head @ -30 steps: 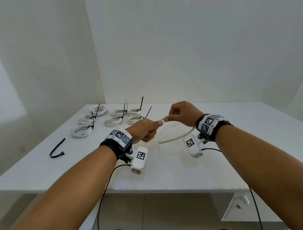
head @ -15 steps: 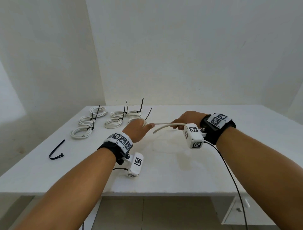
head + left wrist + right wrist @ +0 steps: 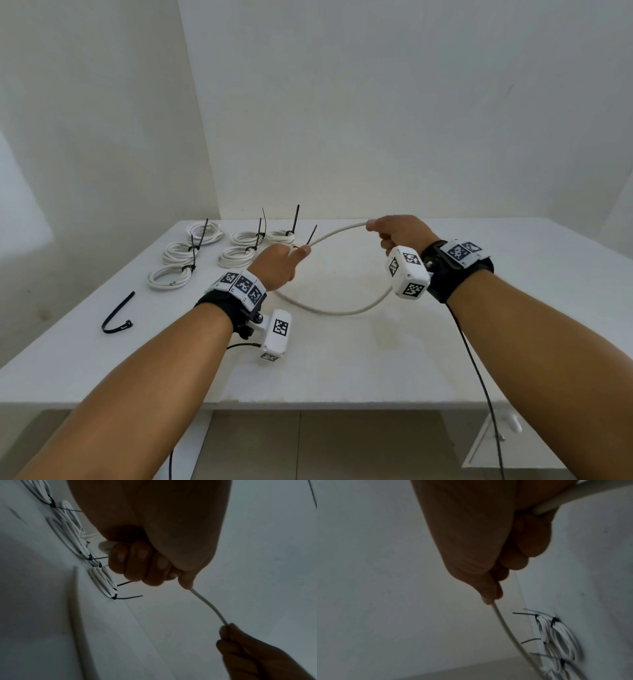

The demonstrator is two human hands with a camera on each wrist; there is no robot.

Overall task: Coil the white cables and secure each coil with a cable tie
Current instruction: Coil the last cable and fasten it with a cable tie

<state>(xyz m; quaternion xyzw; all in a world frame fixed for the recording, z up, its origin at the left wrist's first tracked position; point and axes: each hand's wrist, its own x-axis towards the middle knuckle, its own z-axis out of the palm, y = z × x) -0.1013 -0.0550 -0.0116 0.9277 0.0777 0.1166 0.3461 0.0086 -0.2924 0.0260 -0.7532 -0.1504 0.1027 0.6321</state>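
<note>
A loose white cable (image 3: 337,232) runs in one big loop above the white table (image 3: 342,359). My left hand (image 3: 281,262) grips it in a fist, thumb on top; in the left wrist view the cable (image 3: 208,606) leaves that fist (image 3: 145,566). My right hand (image 3: 399,233) pinches the cable further along, raised over the table; the cable (image 3: 505,628) leaves its fingertips (image 3: 489,596) in the right wrist view. The lower arc (image 3: 329,310) sags to the tabletop between my wrists. Several tied coils (image 3: 171,275) with black ties lie at the back left.
One loose black cable tie (image 3: 118,313) lies on the table at the left. White walls close off the back and left. A white cabinet (image 3: 496,445) stands under the table's right side. Black camera leads hang from both wrists.
My hands have drawn apart, the right one moving right and up. The cable, short between them before, now spans a wide arc and a large loop hangs below.
</note>
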